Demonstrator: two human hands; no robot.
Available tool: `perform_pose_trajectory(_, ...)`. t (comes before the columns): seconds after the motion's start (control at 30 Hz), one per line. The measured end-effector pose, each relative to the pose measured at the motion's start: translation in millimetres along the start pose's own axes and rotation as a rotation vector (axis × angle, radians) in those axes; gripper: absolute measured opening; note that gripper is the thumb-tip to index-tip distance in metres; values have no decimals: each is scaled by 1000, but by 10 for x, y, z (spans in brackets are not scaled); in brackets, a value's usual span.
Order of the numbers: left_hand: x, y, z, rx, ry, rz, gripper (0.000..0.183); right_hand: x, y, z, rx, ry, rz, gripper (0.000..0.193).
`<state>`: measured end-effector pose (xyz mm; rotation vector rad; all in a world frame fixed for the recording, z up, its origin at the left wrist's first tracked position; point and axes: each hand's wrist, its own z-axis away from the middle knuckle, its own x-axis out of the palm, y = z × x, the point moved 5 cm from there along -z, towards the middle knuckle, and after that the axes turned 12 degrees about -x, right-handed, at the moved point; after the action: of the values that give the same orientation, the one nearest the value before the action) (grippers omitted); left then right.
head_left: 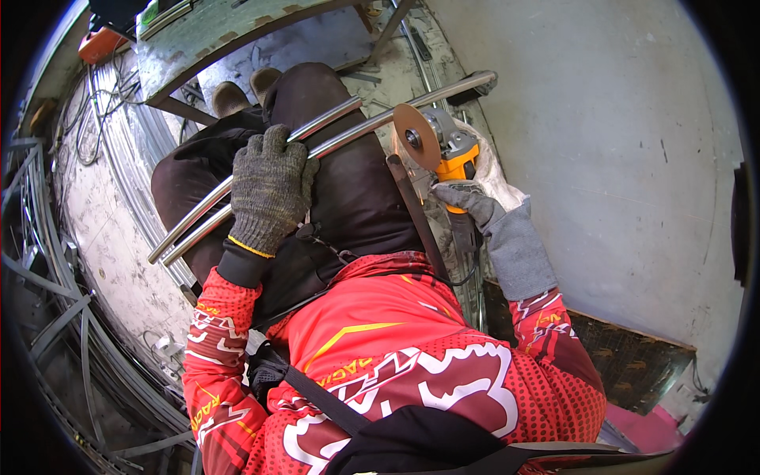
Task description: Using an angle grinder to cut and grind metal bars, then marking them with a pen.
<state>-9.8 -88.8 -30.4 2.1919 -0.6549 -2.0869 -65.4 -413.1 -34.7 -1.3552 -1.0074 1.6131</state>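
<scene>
My left hand [273,182], in a dark grey knitted glove, is closed around two shiny metal tubes lying across my thighs. The shorter tube [326,119] ends above my right thigh. The longer tube [348,139] runs on toward the upper right. In a grey glove, my right hand [471,204] is closed on a yellow-orange angle grinder [457,166] beside my right leg. Its brown cutting disc [417,136] overlaps the longer tube in view; whether they touch I cannot tell. The grinder's rear body is partly hidden by the glove.
A dark metal bar [416,210] lies along my right thigh. Whitish cloth [492,170] is bunched behind the grinder. A worn table [237,39] stands ahead. Long metal strips [131,131] and a heap of metal lengths [79,340] lie to the left. A pale wall panel [609,150] rises on the right.
</scene>
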Motion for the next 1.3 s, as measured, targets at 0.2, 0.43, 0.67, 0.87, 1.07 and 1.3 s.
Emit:
perform_pose_trajectory(0.2,1,7,4,1,-2,0,26,-19,120,-8,-67,-15,-63,112)
perform_pose_trajectory(0.43,0,8,16,5,11,-7,26,3,174,-2,-86,16,-82,116)
perform_pose_trajectory(0.67,24,-5,28,1,6,-17,27,13,179,-68,-68,19,-165,120)
perform_pose_trajectory(0.87,27,4,27,6,2,-21,27,22,132,-47,21,71,-68,116)
perform_pose_trajectory(1.07,38,-8,33,0,2,-29,28,65,27,-68,50,83,-217,119)
perform_pose_trajectory(1.3,41,-11,25,-13,-5,-27,29,5,88,-53,-47,88,66,118)
